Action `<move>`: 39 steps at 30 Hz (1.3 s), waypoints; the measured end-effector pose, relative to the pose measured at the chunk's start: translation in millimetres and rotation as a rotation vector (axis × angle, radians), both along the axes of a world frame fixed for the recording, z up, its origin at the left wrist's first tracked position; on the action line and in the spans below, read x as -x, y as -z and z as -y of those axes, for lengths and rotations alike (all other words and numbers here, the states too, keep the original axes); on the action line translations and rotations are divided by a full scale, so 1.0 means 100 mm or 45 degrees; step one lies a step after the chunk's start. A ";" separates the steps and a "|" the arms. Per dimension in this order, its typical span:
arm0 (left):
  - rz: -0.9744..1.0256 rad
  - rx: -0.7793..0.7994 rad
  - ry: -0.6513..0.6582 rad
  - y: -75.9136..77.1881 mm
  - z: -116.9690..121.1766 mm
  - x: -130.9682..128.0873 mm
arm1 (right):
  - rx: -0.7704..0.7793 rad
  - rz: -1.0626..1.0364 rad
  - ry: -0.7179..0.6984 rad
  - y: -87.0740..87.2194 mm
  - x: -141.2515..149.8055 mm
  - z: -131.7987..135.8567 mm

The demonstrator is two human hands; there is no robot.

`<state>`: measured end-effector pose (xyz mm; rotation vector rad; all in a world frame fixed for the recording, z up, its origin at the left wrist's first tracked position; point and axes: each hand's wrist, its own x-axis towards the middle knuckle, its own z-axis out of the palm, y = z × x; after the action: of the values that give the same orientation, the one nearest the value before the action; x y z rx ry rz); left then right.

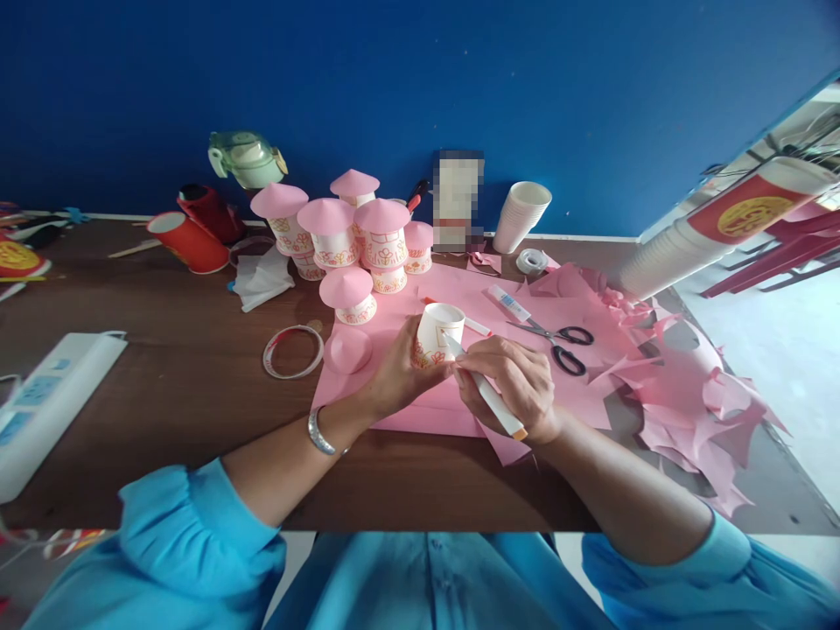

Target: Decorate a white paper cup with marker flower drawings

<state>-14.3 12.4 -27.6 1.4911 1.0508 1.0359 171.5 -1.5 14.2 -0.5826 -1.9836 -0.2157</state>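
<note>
My left hand (pixel 405 372) is wrapped round a white paper cup (pixel 431 327) from the left and below. Reddish flower drawings run along the cup's lower part, with a few lines drawn higher up. In my right hand (pixel 515 381) is a white marker (pixel 493 402) with an orange end, its tip against the cup's side. Left of the cup lies a pink paper cone (pixel 348 350). Several decorated cups with pink cone roofs (pixel 326 229) stand just behind, some stacked. A pink paper sheet (pixel 420 411) lies under my hands.
Black-handled scissors (pixel 557 337), a glue tube (pixel 508 304) and pink scraps (pixel 689 402) lie to the right. Tall cup stacks (pixel 521 217) stand farther back. On the left are a tape roll (pixel 293 352), a red cup (pixel 190 243) and a power strip (pixel 56 411).
</note>
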 end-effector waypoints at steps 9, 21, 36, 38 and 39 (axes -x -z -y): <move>-0.017 0.004 -0.023 -0.08 0.02 -0.02 | 0.018 0.033 0.021 0.01 0.01 0.01; 0.034 0.012 0.006 -0.12 -0.01 -0.03 | 0.022 0.086 -0.029 0.05 0.00 0.03; 0.060 -0.008 0.031 -0.19 0.00 -0.04 | 0.029 0.141 -0.010 0.02 0.00 0.01; 0.054 0.011 0.043 -0.18 -0.01 -0.04 | 0.035 0.134 -0.007 0.02 0.00 0.01; 0.057 0.022 0.045 -0.17 -0.01 -0.03 | 0.033 0.132 -0.005 0.02 0.00 0.01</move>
<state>-11.2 13.3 -10.9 1.4608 0.9962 1.0287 171.6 -2.4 12.5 -0.5948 -2.0900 -0.2224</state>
